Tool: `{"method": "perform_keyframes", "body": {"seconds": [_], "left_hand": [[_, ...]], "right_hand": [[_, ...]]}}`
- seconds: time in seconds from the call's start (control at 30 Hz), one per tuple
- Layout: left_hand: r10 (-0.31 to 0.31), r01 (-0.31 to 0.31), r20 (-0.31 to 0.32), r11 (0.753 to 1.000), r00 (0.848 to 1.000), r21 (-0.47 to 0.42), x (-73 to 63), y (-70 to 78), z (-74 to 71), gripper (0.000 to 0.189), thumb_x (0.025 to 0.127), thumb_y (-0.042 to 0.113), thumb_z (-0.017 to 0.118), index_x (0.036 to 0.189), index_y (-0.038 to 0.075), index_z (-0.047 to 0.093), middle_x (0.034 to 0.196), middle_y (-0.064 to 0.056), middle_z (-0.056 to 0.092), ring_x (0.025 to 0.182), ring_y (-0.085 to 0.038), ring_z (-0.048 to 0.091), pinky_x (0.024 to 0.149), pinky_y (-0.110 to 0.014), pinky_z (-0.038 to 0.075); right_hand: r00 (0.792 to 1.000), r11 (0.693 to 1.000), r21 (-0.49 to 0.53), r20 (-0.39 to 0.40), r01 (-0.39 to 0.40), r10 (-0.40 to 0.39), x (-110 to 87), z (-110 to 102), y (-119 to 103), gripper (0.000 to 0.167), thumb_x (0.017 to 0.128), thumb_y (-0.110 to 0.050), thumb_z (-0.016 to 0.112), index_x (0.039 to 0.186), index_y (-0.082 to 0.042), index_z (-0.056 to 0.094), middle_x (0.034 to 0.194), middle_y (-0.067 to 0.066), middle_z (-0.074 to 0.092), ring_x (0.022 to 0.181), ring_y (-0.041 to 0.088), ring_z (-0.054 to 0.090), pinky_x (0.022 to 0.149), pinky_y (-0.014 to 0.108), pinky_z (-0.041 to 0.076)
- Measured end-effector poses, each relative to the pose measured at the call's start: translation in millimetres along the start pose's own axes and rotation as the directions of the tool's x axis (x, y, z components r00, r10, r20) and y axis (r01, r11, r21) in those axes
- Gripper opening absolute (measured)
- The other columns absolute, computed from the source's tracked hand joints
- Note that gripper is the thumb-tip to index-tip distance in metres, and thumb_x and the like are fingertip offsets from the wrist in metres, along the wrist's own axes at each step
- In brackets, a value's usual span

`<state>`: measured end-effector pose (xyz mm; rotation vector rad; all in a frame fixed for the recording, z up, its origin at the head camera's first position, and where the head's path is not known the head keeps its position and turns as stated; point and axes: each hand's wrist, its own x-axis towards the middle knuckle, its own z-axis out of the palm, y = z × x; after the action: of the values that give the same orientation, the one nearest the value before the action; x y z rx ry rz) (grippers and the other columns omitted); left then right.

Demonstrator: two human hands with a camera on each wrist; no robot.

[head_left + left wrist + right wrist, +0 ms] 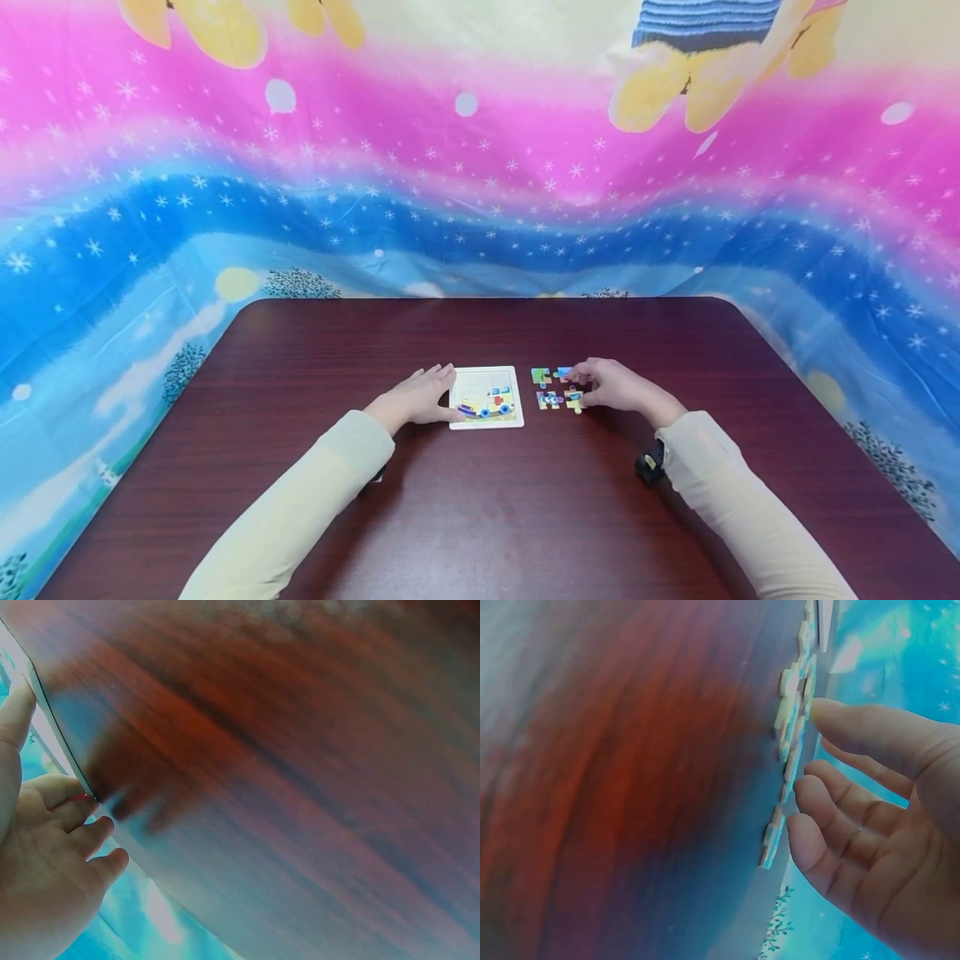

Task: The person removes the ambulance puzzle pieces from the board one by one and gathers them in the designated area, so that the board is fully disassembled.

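Observation:
A square puzzle board (486, 371) with a pale rim and a picture of a vehicle with blue wheels lies flat on the table. My left hand (412, 397) rests at its left edge, fingers spread and thumb near the lower left corner. In the left wrist view, the left hand (52, 851) touches the board's thin edge. Several jigsaw pieces (548, 400) lie right of the board. My right hand (618, 386) hovers over their right side, fingers loosely bent. The right wrist view shows the thumb close to the pieces (786, 720) and a gap between thumb and fingers.
A dark reddish-brown table (487, 517) with rounded far corners carries everything. Behind and beside it hangs a colourful printed cloth (465, 192) with snowflakes. A black device (649, 463) is strapped at the right wrist.

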<state>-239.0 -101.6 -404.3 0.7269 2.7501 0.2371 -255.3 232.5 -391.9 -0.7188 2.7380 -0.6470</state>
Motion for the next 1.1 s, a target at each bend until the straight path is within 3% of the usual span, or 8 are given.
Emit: {"method": "perform_keyframes", "body": {"seconds": [0.23,0.5,0.77,1.1], "left_hand": [[0.006,-0.006,-0.004,1.0,1.0,0.01,0.5,-0.9,1.3,0.083,0.086,0.05,0.057,0.143,-0.003,0.027,0.149,-0.015,0.021,0.136,-0.029,0.017,0.109,-0.044,0.015],[0.004,-0.004,-0.006,1.0,1.0,0.017,0.1,-0.2,1.1,0.082,0.087,0.049,0.057,0.143,-0.003,0.027,0.149,-0.015,0.022,0.136,-0.029,0.017,0.109,-0.044,0.015],[0.002,-0.002,0.002,1.0,1.0,0.011,-1.0,1.4,-0.1,0.082,0.087,0.049,0.057,0.143,-0.003,0.026,0.149,-0.015,0.021,0.136,-0.029,0.017,0.109,-0.043,0.014],[-0.002,0.002,0.008,1.0,1.0,-0.004,-3.0,3.2,-2.4,0.082,0.087,0.048,0.057,0.143,-0.003,0.025,0.149,-0.015,0.021,0.136,-0.029,0.016,0.109,-0.043,0.014]], "right_hand": [[0.997,0.997,-0.033,-0.035,0.069,-0.07,8.5,-0.9,-8.3,0.036,0.08,-0.006,0.07,0.114,0.001,0.06,0.093,0.009,0.056,0.074,0.02,0.054,0.064,0.032,0.047],[0.997,0.998,-0.006,-0.03,0.064,-0.065,20.6,1.2,-24.6,0.037,0.08,-0.007,0.07,0.115,0.0,0.06,0.099,0.011,0.057,0.078,0.018,0.055,0.066,0.031,0.049],[0.993,0.994,0.0,-0.039,0.112,-0.112,32.6,10.2,-41.0,0.039,0.081,-0.007,0.07,0.117,0.0,0.059,0.099,0.011,0.057,0.081,0.02,0.056,0.069,0.033,0.049],[0.995,0.995,0.001,0.0,0.102,-0.102,43.9,21.3,-62.3,0.039,0.081,-0.009,0.07,0.118,-0.003,0.059,0.101,0.009,0.056,0.07,0.015,0.053,0.061,0.028,0.046]]}}
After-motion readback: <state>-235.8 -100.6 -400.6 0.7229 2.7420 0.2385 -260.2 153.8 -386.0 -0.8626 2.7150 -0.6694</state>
